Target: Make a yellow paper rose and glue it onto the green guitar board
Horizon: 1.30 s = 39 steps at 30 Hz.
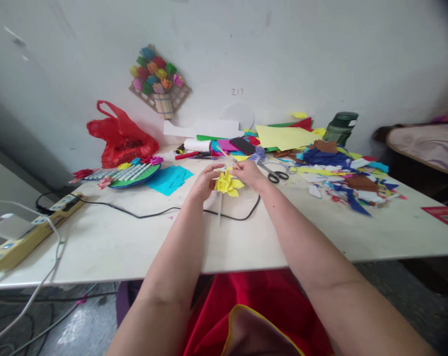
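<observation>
A yellow paper flower (227, 184) with pointed petals is held up over the white table between my two hands. My left hand (206, 182) is closed on the flower's left side, its fingers curved around the edge. My right hand (246, 174) pinches a thin stick (229, 155) that slants up and to the left above the flower. A pale, thin strip (220, 210) hangs below the flower. A black cable (142, 216) runs across the table below my hands.
Scissors (278, 176) and a heap of paper scraps (342, 173) lie to the right. Blue sheets (170, 180), a flower-covered board (135, 174) and a red bag (122, 136) are at left. A phone (242, 146) and bottle (340, 127) stand or lie farther back.
</observation>
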Each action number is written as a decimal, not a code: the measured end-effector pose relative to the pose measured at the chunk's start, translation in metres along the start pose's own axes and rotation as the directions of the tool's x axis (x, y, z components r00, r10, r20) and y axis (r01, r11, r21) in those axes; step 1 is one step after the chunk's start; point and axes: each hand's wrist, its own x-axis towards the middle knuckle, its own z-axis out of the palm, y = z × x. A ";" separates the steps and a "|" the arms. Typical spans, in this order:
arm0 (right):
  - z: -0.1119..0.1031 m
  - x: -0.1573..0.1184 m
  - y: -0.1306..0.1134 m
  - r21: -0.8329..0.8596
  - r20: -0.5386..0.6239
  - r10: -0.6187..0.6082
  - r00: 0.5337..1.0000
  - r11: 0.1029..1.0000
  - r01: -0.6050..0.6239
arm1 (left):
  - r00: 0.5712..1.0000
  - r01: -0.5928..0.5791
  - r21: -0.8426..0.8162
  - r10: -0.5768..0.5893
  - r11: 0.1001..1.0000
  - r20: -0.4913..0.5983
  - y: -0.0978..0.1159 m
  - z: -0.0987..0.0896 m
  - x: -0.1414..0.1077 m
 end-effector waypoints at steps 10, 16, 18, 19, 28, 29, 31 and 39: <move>0.000 0.000 0.002 0.048 -0.020 0.040 0.999 0.998 -0.039 | 0.995 -0.041 0.066 0.046 0.997 -0.087 -0.001 0.000 -0.002; 0.001 0.000 0.002 0.058 -0.022 0.059 0.998 0.997 -0.058 | 0.988 -0.040 0.069 0.050 0.997 -0.146 -0.001 0.002 -0.001; 0.001 0.001 0.003 0.052 -0.025 0.053 0.998 0.997 -0.052 | 0.988 -0.033 0.072 0.044 0.997 -0.146 -0.001 0.002 0.000; 0.001 0.001 0.003 0.051 -0.027 0.050 0.998 0.998 -0.048 | 0.989 -0.032 0.074 0.042 0.997 -0.144 -0.001 0.001 0.000; 0.002 0.001 0.001 0.047 -0.030 0.044 0.999 0.998 -0.043 | 0.992 -0.064 0.060 0.070 0.996 -0.102 0.002 0.001 -0.003; 0.002 0.001 0.001 0.044 -0.031 0.042 0.999 0.998 -0.041 | 0.991 -0.070 0.066 0.077 0.995 -0.111 0.001 0.002 -0.003; 0.002 0.001 0.003 0.040 -0.027 0.036 0.999 0.999 -0.035 | 0.987 -0.078 0.074 0.087 0.994 -0.132 0.001 0.001 -0.002; 0.003 0.001 0.003 0.031 -0.035 0.021 0.999 0.999 -0.020 | 0.988 -0.096 0.061 0.103 0.993 -0.115 0.000 -0.001 -0.001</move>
